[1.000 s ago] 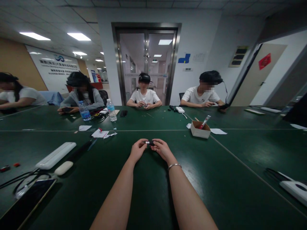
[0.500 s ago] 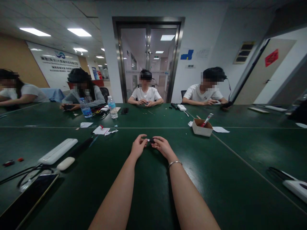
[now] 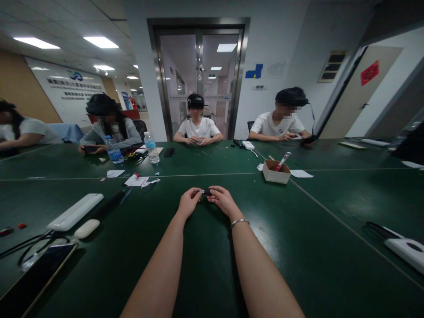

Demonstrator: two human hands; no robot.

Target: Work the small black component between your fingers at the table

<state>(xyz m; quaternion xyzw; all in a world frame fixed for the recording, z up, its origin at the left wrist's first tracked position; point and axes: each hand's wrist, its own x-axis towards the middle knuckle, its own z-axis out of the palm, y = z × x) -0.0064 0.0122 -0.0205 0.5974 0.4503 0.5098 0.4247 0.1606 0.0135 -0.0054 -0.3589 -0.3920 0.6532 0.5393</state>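
Both of my hands meet around a small black object (image 3: 207,192) with a silvery left end, over the green table (image 3: 212,247). My right hand (image 3: 222,201), below a silver bracelet at the wrist, is closed on its black part. At the silvery end, the fingertips of my left hand (image 3: 189,202) are pinched together on it. What exactly the object is cannot be made out at this size.
Left lie a white box-like device (image 3: 76,212), a white oval case (image 3: 87,229), cables and a phone (image 3: 38,278). Ahead are paper scraps (image 3: 136,180), two bottles and a small open box (image 3: 276,173). Several people sit across the table. A white device (image 3: 406,251) lies right.
The view has shifted a little, so the background sits further left. My left fingertips have closed in on the silvery end of the small object; my right hand keeps its hold.
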